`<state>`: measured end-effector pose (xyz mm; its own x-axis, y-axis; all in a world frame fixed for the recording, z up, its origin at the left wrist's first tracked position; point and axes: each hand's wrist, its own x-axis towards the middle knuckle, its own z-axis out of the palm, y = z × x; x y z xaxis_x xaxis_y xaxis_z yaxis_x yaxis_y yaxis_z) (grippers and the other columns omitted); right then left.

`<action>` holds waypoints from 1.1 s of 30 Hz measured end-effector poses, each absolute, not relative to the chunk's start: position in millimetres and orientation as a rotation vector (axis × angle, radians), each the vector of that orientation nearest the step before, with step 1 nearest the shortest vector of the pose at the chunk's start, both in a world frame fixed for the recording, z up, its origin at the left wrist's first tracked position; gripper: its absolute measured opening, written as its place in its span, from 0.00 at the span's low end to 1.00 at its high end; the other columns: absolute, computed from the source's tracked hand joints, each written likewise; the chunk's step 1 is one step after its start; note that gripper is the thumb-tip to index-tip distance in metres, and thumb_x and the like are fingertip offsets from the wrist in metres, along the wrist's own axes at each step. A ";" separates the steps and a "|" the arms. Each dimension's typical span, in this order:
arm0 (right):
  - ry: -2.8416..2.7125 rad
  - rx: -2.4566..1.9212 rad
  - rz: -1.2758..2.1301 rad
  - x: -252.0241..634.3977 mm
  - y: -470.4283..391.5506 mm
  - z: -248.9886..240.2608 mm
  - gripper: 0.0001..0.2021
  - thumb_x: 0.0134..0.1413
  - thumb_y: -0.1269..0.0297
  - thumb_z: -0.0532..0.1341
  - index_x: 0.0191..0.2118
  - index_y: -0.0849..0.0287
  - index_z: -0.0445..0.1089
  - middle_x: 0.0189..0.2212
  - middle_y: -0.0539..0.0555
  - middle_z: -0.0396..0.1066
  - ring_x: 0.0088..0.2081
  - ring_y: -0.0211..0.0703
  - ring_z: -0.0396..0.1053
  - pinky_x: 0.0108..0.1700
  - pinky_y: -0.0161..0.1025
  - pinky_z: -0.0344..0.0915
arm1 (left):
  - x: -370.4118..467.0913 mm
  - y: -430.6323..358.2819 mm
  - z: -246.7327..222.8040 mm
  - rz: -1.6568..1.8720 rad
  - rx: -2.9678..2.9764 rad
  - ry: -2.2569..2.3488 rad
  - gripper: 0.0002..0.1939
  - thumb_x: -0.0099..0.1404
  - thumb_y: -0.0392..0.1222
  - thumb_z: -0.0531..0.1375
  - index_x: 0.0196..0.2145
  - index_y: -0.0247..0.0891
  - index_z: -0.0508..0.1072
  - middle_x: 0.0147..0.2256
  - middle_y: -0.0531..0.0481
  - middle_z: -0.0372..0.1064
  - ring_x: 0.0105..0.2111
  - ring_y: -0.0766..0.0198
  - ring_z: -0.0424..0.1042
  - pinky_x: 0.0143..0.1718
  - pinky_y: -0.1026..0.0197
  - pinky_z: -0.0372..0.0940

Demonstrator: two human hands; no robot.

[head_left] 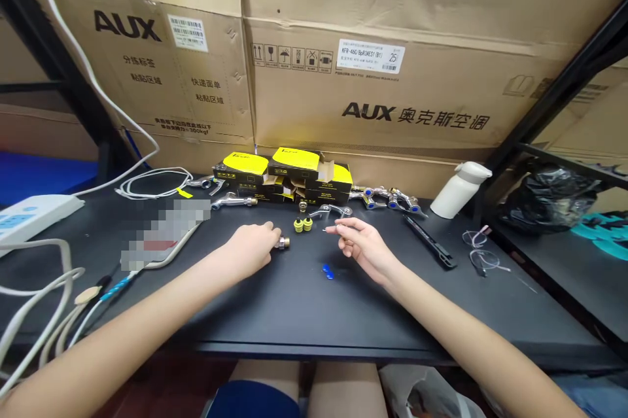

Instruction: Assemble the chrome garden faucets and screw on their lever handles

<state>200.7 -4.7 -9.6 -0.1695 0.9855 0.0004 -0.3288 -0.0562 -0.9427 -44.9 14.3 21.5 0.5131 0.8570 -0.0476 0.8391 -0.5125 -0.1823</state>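
My left hand (252,249) is closed over a chrome valve body, whose brass-coloured end (283,243) sticks out past the fingers at the table top; the rest is hidden. Raised slightly above the table, my right hand (360,243) pinches a small thin metal piece (324,230) between thumb and forefinger, too small to name surely. Between the hands stand two yellow-green valve cartridges (303,225), with a small brass-coloured part (303,207) behind them. Curved chrome handles (333,210) lie just beyond. Closer to me are small blue caps (328,271).
Black-and-yellow boxes (294,159) are stacked at the back, with chrome valves (233,201) to the left and more chrome fittings (387,201) to the right. A black tool (429,241), glasses (481,251) and a white bottle (458,190) stand right. Cables and a power strip (36,215) occupy the left.
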 end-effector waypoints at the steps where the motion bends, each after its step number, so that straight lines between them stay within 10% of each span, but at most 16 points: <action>1: -1.048 -0.895 1.499 200.5 -4.6 -10.5 0.14 0.43 0.64 0.70 0.38 0.60 0.72 0.39 0.57 0.77 0.24 0.29 0.67 0.23 0.27 0.62 | -45.0 16.3 21.0 0.157 -2.633 -1.471 0.11 0.54 0.29 0.53 0.34 0.33 0.72 0.34 0.41 0.70 0.30 0.54 0.73 0.29 0.58 0.63; 9: -0.966 -0.849 1.677 200.9 -4.8 -13.8 0.16 0.40 0.70 0.71 0.39 0.60 0.75 0.39 0.54 0.77 0.33 0.33 0.73 0.41 0.31 0.70 | -16.3 23.4 36.5 -1.450 -3.308 -1.217 0.11 0.59 0.44 0.61 0.35 0.34 0.73 0.34 0.48 0.74 0.34 0.62 0.73 0.34 0.63 0.67; 16: -0.980 -0.852 1.666 206.1 -6.2 -8.6 0.17 0.44 0.66 0.70 0.43 0.57 0.74 0.38 0.52 0.76 0.31 0.32 0.74 0.31 0.27 0.69 | -6.4 19.4 15.7 -2.419 -3.092 -1.449 0.15 0.57 0.45 0.65 0.39 0.35 0.70 0.44 0.44 0.72 0.40 0.59 0.73 0.36 0.59 0.74; 26: -0.950 -0.874 1.529 200.0 -8.1 -11.2 0.13 0.46 0.64 0.69 0.40 0.57 0.75 0.41 0.54 0.77 0.42 0.42 0.75 0.36 0.30 0.72 | -1.6 13.6 -0.3 -2.295 -3.309 -1.610 0.14 0.57 0.43 0.64 0.31 0.35 0.61 0.44 0.47 0.67 0.39 0.60 0.75 0.33 0.61 0.73; 33: -1.213 -0.913 1.176 200.0 -9.2 -16.1 0.19 0.41 0.64 0.71 0.43 0.57 0.74 0.36 0.54 0.77 0.38 0.46 0.76 0.37 0.40 0.73 | -0.8 7.9 -1.4 -1.754 -3.808 -1.661 0.32 0.60 0.42 0.62 0.58 0.46 0.52 0.43 0.47 0.65 0.31 0.60 0.77 0.24 0.64 0.68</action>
